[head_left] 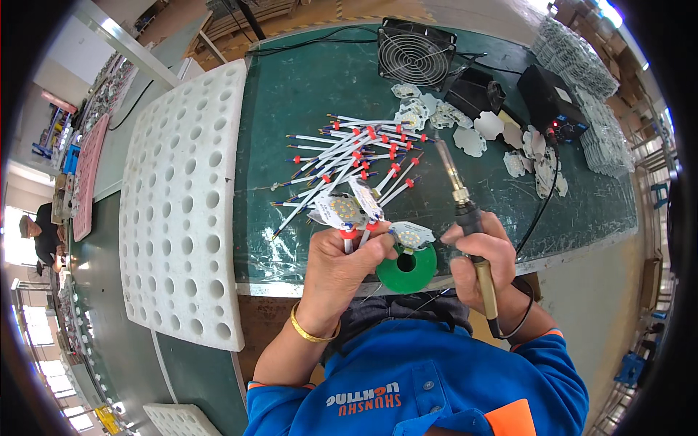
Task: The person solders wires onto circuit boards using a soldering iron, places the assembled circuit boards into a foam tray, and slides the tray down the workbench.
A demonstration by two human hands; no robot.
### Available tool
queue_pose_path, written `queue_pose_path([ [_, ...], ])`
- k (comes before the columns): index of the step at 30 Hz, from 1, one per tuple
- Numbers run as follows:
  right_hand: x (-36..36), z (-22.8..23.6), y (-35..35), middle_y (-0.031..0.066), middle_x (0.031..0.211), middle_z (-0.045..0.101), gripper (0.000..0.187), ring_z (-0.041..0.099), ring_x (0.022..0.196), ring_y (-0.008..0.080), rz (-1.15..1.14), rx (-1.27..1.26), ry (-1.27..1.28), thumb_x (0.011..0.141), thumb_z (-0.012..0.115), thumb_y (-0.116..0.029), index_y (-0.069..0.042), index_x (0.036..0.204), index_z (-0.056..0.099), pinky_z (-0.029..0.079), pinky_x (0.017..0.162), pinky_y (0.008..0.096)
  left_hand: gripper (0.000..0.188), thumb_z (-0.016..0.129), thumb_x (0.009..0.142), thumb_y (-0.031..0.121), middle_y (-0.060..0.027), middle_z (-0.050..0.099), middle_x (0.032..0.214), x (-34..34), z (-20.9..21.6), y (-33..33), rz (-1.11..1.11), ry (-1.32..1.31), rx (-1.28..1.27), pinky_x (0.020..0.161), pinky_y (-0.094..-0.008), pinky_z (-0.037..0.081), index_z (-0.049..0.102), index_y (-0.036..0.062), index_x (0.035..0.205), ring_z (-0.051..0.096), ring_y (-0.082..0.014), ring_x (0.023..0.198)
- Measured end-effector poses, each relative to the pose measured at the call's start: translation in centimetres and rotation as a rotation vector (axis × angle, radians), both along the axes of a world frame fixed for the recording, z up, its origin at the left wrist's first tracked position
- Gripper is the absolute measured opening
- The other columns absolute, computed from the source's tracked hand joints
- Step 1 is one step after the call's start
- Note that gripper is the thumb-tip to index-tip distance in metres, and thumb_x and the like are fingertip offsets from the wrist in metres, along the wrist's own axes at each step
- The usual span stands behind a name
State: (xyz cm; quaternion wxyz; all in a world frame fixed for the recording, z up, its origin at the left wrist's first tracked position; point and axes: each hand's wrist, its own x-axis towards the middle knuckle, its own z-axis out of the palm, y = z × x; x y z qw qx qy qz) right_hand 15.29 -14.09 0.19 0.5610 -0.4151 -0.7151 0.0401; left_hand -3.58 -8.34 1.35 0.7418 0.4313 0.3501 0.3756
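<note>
My left hand (338,269) is closed on small LED boards (339,211) with white-sleeved wires and red rings. Another LED board (412,234) sits at its thumb tip, over a green solder spool (416,275) at the table's front edge. In my right hand (487,251) is a soldering iron (472,220), upright with its tip pointing away from me. The tip is apart from the boards. Beyond my left hand lies a loose heap of white-sleeved wires (342,156) with red rings.
A black fan (416,59) stands at the back of the green table (305,80). To its right are loose boards (471,142), a black soldering station (551,105) and stacked boards (574,62). A white foam tray (156,211) with holes lies left. Another person (47,236) works far left.
</note>
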Motion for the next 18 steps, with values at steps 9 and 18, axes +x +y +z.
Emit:
queue_pose_path([
  [9, 1.5, 1.3, -2.0, 0.0031, 0.062, 0.045, 0.016, 0.048, 0.052, 0.0208, 0.196, -0.048, -0.003, 0.072, 0.062, -0.018, -0.006, 0.082, 0.058, 0.039, 0.054, 0.0336, 0.018, 0.063, 0.076, 0.007, -0.0048, 0.063, 0.069, -0.6, -0.5, 0.2, -0.034, 0.055, -0.051, 0.056, -0.0182, 0.041, 0.064, -0.0005, 0.092, 0.054, -0.006, 0.062],
  [18, 1.9, 1.8, -2.6, -0.0007, 0.06, 0.039, 0.032, 0.042, 0.047, 0.0148, 0.248, -0.032, -0.115, 0.05, 0.058, -0.005, -0.013, 0.08, 0.062, 0.034, 0.054, 0.0293, 0.016, 0.061, 0.079, 0.006, -0.0064, 0.063, 0.073, -0.4, -0.1, -0.3, -0.019, 0.051, 0.048, 0.063, -0.0214, 0.047, 0.063, -0.0029, 0.092, 0.058, -0.0087, 0.067],
])
